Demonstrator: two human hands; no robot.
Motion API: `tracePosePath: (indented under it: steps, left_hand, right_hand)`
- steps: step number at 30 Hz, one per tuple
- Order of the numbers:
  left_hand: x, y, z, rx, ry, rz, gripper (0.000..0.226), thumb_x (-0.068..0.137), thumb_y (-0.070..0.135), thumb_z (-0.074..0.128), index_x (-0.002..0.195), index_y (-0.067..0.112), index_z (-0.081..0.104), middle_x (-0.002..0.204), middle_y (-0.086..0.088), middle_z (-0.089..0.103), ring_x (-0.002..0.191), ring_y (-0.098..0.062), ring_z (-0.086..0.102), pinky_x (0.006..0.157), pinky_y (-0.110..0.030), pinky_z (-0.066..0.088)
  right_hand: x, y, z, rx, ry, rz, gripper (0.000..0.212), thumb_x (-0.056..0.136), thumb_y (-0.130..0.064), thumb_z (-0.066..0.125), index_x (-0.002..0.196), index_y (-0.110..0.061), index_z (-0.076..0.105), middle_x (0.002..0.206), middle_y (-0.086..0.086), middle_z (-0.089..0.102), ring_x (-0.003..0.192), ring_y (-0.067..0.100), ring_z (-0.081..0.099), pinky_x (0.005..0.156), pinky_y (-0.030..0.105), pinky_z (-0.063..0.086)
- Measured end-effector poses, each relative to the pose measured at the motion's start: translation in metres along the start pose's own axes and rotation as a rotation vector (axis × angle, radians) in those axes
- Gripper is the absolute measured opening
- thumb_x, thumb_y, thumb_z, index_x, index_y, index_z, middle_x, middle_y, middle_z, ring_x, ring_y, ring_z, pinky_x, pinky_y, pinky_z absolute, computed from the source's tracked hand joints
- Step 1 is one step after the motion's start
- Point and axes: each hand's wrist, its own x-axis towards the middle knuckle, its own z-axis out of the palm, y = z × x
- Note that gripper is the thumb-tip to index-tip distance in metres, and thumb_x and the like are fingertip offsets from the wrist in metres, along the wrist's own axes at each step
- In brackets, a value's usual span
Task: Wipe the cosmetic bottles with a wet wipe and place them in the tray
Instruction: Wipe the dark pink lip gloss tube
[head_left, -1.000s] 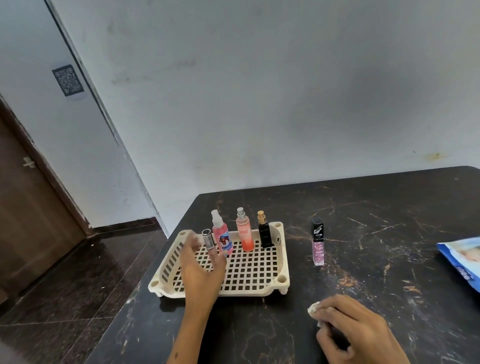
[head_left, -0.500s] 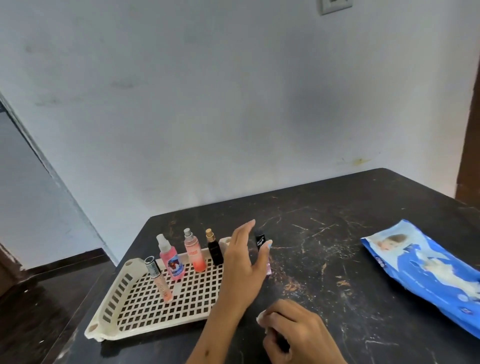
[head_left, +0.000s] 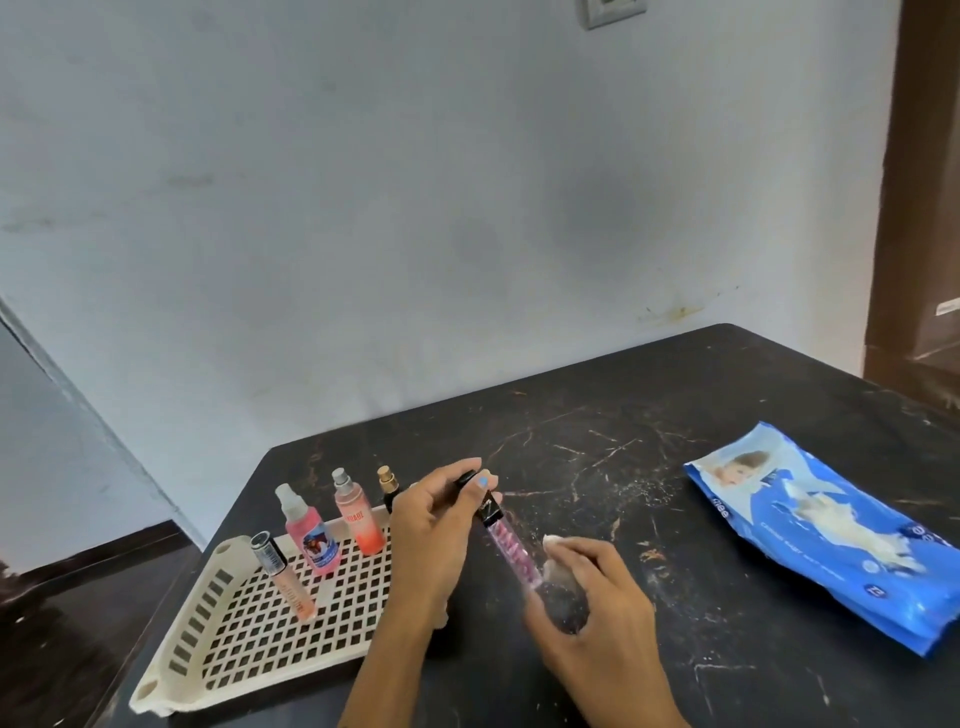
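I pinch the black cap of the pink tube (head_left: 506, 545) with my left hand (head_left: 434, 540). My right hand (head_left: 587, 603) squeezes the wipe (head_left: 558, 574) around its bottom. I am wiping now. Next it must stand in the tray (head_left: 249, 623).

The left hand (head_left: 436, 525) grips the black cap of a pink tube (head_left: 511, 548), tilted above the table (head_left: 649, 467); the right hand (head_left: 597, 613) presses a wet wipe (head_left: 553, 543) against it; four bottles stand in the cream tray (head_left: 218, 639).
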Motion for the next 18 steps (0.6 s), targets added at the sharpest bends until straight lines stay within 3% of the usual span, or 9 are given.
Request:
tracePosePath:
  steps: [3,7,10,13,18]
  left_hand:
    - [-0.007,0.003,-0.004,-0.121,-0.064,-0.077,0.018,0.085,0.004,0.061,0.097,0.015,0.07,0.09,-0.008,0.075,0.089,-0.023,0.071,0.082,-0.04,0.056]
    - [-0.012,-0.002,-0.004,-0.152,-0.117,-0.11,0.021,0.085,0.009,0.061,0.104,0.012,0.069,0.094,-0.007,0.074,0.091,-0.021,0.071,0.082,-0.038,0.057]
    - [-0.017,-0.009,0.0,-0.351,-0.17,-0.164,0.028,0.09,0.021,0.05,0.111,0.01,0.064,0.1,-0.012,0.073,0.095,-0.025,0.069,0.084,-0.037,0.055]
    - [-0.028,-0.021,0.011,-0.515,-0.207,-0.235,0.03,0.098,0.017,0.036,0.114,0.005,0.059,0.104,-0.019,0.071,0.099,-0.031,0.067,0.086,-0.036,0.055]
    - [-0.035,-0.034,0.024,-0.63,-0.129,-0.323,0.032,0.097,0.019,0.04,0.108,0.002,0.064,0.084,-0.014,0.07,0.077,-0.02,0.065,0.077,-0.032,0.053]
  right_hand:
    - [-0.001,-0.002,-0.001,-0.009,-0.086,0.067,0.042,0.063,-0.031,0.086,0.1,-0.016,0.074,0.095,-0.021,0.058,0.096,-0.006,0.056,0.078,0.0,0.042]
    - [-0.001,-0.006,-0.003,-0.006,-0.191,0.078,0.024,0.072,-0.023,0.082,0.092,-0.013,0.076,0.084,-0.017,0.059,0.094,-0.001,0.055,0.069,0.008,0.048]
    - [-0.001,-0.007,-0.004,0.019,-0.151,0.126,0.014,0.072,-0.017,0.083,0.083,-0.013,0.077,0.079,-0.013,0.062,0.083,0.003,0.06,0.062,0.01,0.049]
    - [-0.001,-0.009,-0.003,0.044,-0.162,0.137,0.009,0.073,-0.011,0.081,0.08,-0.015,0.077,0.078,-0.009,0.064,0.078,0.004,0.061,0.061,0.012,0.049]
    - [0.0,-0.016,-0.009,0.106,-0.152,0.133,0.013,0.069,-0.017,0.082,0.078,-0.023,0.076,0.08,-0.012,0.066,0.077,0.0,0.063,0.063,0.009,0.048]
